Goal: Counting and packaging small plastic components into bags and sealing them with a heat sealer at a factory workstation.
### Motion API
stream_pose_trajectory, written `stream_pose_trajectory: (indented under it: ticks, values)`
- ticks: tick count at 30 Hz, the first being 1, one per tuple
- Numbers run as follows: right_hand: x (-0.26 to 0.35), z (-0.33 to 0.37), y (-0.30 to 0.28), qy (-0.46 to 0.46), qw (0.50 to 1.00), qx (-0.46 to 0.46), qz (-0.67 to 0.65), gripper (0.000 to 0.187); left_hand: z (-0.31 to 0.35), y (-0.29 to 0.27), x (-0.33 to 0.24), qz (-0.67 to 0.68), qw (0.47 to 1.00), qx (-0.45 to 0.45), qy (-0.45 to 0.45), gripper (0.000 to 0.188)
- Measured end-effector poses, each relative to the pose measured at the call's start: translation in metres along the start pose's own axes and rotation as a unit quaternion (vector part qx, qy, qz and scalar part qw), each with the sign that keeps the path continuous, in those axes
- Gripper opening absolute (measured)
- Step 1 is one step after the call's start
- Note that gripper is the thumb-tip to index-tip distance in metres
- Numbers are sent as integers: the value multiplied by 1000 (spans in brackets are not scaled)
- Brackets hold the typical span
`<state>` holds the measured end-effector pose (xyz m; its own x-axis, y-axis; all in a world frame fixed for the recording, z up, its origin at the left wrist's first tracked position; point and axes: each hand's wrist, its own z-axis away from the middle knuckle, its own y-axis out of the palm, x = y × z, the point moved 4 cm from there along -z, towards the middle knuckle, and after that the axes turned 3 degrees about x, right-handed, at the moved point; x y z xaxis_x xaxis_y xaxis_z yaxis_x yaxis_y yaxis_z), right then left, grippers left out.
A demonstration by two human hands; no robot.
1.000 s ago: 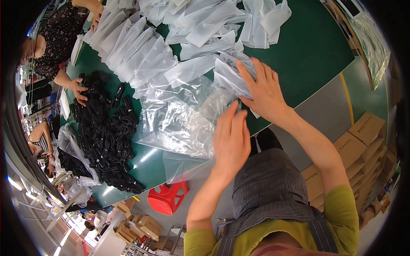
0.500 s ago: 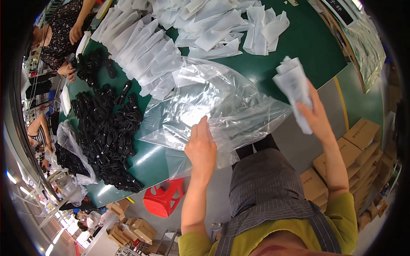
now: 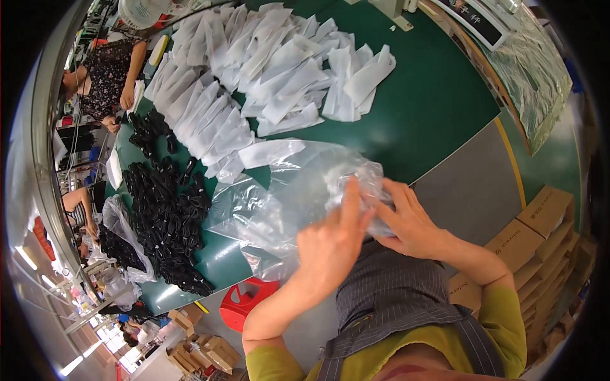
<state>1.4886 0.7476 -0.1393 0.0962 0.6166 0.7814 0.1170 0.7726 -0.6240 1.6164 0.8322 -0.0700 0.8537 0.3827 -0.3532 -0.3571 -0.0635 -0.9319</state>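
A large clear plastic bag (image 3: 295,181) lies at the near edge of the green table, its mouth toward my body. My left hand (image 3: 330,247) is at the mouth, pinching the film, its fingers slightly blurred. My right hand (image 3: 413,222) curls round the near end of a bundle of white packets (image 3: 346,184), which shows through the film. The wrinkled plastic partly hides the bundle and my fingertips. Beyond the bag, many frosted white packets (image 3: 279,70) lie in overlapping rows. To the left is a heap of black coiled cables (image 3: 165,219).
The green table (image 3: 438,101) has a scale (image 3: 473,25) at its far right. A red stool (image 3: 244,305) stands below the near edge. Brown cartons (image 3: 518,244) are stacked at my right. A co-worker's arm (image 3: 131,73) reaches in at the far left.
My right hand has brought the white packets left from beyond the table edge into the bag's mouth. My left hand has moved right and nearer to it. The whole view has shifted slightly.
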Motion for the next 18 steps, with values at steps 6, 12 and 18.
stream_pose_trajectory:
  ticks: [6,12,18]
  values:
    - [-61,-3,-31,35,975,-204,-74,84,-78,32,-106,3,995,20,99,57]
    - [-86,-8,-118,88,977,-171,90,93,-73,78,-194,136,933,215,255,48]
    - [-143,-9,-124,201,949,-149,192,90,-145,9,-189,429,849,177,255,44]
